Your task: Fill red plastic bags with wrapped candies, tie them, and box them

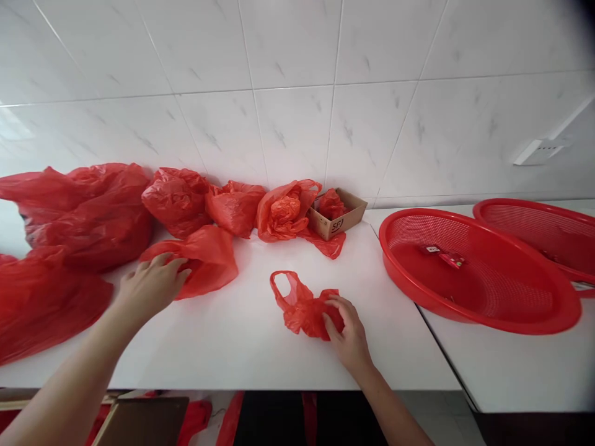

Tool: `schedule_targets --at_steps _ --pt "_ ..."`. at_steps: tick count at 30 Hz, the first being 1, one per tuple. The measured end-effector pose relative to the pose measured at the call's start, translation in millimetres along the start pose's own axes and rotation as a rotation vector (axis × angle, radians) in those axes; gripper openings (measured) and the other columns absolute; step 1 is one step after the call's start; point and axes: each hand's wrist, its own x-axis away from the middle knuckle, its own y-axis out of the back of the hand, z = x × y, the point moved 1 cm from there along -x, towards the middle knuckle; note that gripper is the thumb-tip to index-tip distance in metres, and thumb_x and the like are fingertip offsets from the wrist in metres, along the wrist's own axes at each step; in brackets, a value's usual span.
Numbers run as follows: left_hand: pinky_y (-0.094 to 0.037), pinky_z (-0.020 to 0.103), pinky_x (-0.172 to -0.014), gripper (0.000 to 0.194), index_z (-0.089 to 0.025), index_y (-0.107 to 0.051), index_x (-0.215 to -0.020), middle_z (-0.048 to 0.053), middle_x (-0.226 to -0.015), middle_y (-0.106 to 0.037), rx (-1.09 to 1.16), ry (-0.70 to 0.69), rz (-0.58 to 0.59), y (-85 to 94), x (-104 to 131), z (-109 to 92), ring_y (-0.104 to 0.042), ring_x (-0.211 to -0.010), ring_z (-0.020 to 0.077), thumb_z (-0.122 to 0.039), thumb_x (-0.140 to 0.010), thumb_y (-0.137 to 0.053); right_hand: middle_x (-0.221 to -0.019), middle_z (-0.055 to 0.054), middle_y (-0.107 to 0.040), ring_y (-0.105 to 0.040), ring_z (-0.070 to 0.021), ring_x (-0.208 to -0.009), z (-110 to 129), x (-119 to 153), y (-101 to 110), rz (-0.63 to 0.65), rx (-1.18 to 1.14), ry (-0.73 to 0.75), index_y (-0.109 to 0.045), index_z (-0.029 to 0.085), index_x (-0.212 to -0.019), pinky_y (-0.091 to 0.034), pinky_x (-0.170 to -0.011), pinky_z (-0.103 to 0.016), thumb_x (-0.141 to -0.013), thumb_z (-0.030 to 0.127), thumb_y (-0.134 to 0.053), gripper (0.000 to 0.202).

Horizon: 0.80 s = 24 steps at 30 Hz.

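My left hand (155, 282) is at the mouth of a red plastic bag (214, 257) lying on the white table, its fingers curled over the bag's near edge. The bag gapes toward that hand, and what it contains is hidden. Further right, my right hand (346, 331) grips a smaller crumpled red plastic bag (304, 313) between thumb and fingers. One looped handle of this small bag stretches out to the upper left. It rests on the tabletop, bunched up, with its contents out of sight.
Several filled red bags (95, 210) line the tiled wall. A small cardboard box (346, 220) holds a red bundle. On the right, a large red basket (465, 272) contains small packets, with a second red basket (525, 214) behind it. Below the table edge sits an open carton (144, 418).
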Motion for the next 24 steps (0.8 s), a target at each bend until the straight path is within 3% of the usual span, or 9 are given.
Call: schedule_targets --at_steps 2,4,8,10,14,18,20,22,24 --pt "-0.037 0.061 -0.098 0.043 -0.016 -0.061 -0.12 0.017 -0.128 -0.058 0.05 -0.057 -0.105 3.1 19.3 -22.2 -0.051 -0.119 0.0391 -0.042 -0.095 -0.037 -0.127 -0.01 -0.055 -0.052 -0.0227 -0.12 2.2 0.0 2.3 -0.078 -0.021 0.009 -0.056 0.024 -0.117 -0.047 -0.1 -0.044 -0.092 0.024 -0.051 0.025" --pt "-0.04 0.046 -0.103 0.037 -0.021 -0.06 -0.12 0.011 -0.125 -0.061 0.297 -0.234 -0.175 -7.0 37.7 -58.7 -0.054 -0.118 0.029 -0.043 -0.094 -0.045 -0.124 -0.01 -0.057 -0.054 -0.022 -0.117 6.5 0.4 5.0 -0.14 -0.045 0.066 -0.057 0.024 -0.115 -0.047 -0.098 -0.042 -0.093 0.02 -0.05 0.024" --pt "-0.049 0.041 -0.09 0.031 -0.03 -0.062 -0.118 0.009 -0.14 -0.048 0.635 -0.261 0.022 -51.9 59.1 -129.9 -0.053 -0.121 0.0281 -0.04 -0.092 -0.05 -0.102 -0.006 -0.064 -0.06 -0.0183 -0.101 15.4 7.8 9.8 -0.167 -0.11 0.228 -0.059 0.023 -0.105 -0.05 -0.089 -0.036 -0.093 0.012 -0.045 0.021" --pt "-0.047 0.043 -0.095 0.031 -0.031 -0.063 -0.117 0.008 -0.144 -0.043 0.744 -0.238 0.14 -71.7 64.9 -150.2 -0.049 -0.126 0.0289 -0.039 -0.09 -0.053 -0.099 -0.006 -0.064 -0.061 -0.0177 -0.097 14.9 14.4 12.5 -0.155 -0.143 0.166 -0.059 0.022 -0.103 -0.049 -0.087 -0.035 -0.093 0.014 -0.045 0.019" --pt "-0.039 0.046 -0.105 0.042 -0.033 -0.061 -0.124 0.008 -0.143 -0.046 0.906 -0.159 0.405 -90.7 84.4 -158.6 -0.048 -0.127 0.0295 -0.046 -0.083 -0.061 -0.101 -0.006 -0.064 -0.061 -0.0178 -0.095 2.9 21.3 21.8 -0.272 -0.28 -0.162 -0.06 0.021 -0.101 -0.048 -0.088 -0.034 -0.091 0.027 -0.053 0.013" --pt "-0.04 0.042 -0.102 0.05 -0.031 -0.067 -0.118 0.008 -0.128 -0.06 1.084 -0.134 0.492 -92.4 110.1 -153.2 -0.053 -0.12 0.03 -0.04 -0.07 -0.077 -0.098 -0.002 -0.063 -0.062 -0.0168 -0.09 -5.7 12.6 28.7 -0.404 -0.619 -0.473 -0.059 0.022 -0.097 -0.051 -0.078 -0.03 -0.079 0.034 -0.067 0.023" --pt "-0.047 0.035 -0.089 0.035 -0.025 -0.073 -0.101 0.007 -0.103 -0.07 1.308 0.049 0.498 -93.9 117.6 -149.1 -0.062 -0.099 0.0256 -0.032 -0.068 -0.079 -0.094 0.0 -0.063 -0.062 -0.0157 -0.084 -6.4 5.8 28.5 -0.403 -0.787 -0.576 -0.059 0.023 -0.095 -0.051 -0.072 -0.028 -0.072 0.033 -0.072 0.028" --pt "-0.048 0.028 -0.074 0.019 -0.019 -0.073 -0.082 0.005 -0.08 -0.07 1.567 0.302 0.449 -96.6 119.6 -141.8 -0.063 -0.077 0.0192 -0.028 -0.067 -0.08 -0.09 0.0 -0.063 -0.063 -0.0156 -0.081 -8.6 -0.3 28.0 -0.41 -0.85 -0.612 -0.059 0.023 -0.094 -0.051 -0.07 -0.028 -0.067 0.032 -0.074 0.032" --pt "-0.049 0.026 -0.069 0.02 -0.018 -0.067 -0.076 0.001 -0.073 -0.067 1.761 0.485 0.355 -98.4 116.9 -131.0 -0.061 -0.069 0.0153 -0.032 -0.067 -0.079 -0.089 -0.001 -0.064 -0.064 -0.0168 -0.082 -14.4 -5.7 29.5 -0.434 -0.791 -0.595 -0.058 0.022 -0.094 -0.052 -0.072 -0.031 -0.065 0.034 -0.073 0.035"
